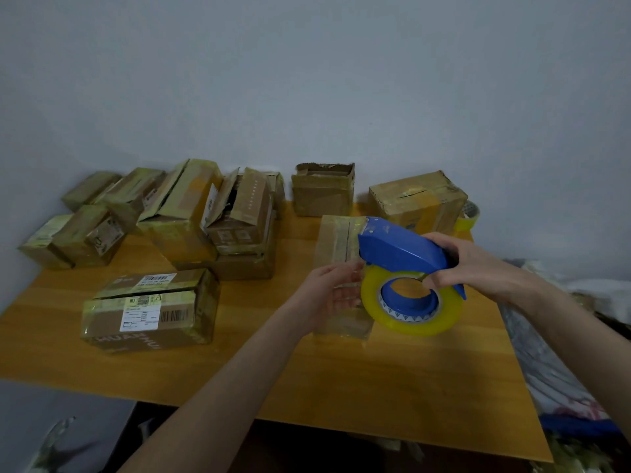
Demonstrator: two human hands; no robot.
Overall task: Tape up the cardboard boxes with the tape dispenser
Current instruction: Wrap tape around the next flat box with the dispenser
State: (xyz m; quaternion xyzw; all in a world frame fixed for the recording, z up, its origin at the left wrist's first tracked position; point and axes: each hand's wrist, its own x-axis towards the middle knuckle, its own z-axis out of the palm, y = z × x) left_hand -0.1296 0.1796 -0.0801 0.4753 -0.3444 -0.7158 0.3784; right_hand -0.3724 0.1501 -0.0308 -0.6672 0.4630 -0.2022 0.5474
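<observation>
My right hand grips the blue tape dispenser with its yellow tape roll, held above the table. Behind it stands an upright cardboard box wrapped in clear tape. My left hand is in front of that box, palm turned toward the roll, fingers relaxed near the roll's left edge. Whether the fingers touch a loose tape end is not clear.
On the wooden table lies a labelled box at the left. Several more boxes crowd the back left; an open-topped box and a taped box stand at the back. A spare tape roll sits far right.
</observation>
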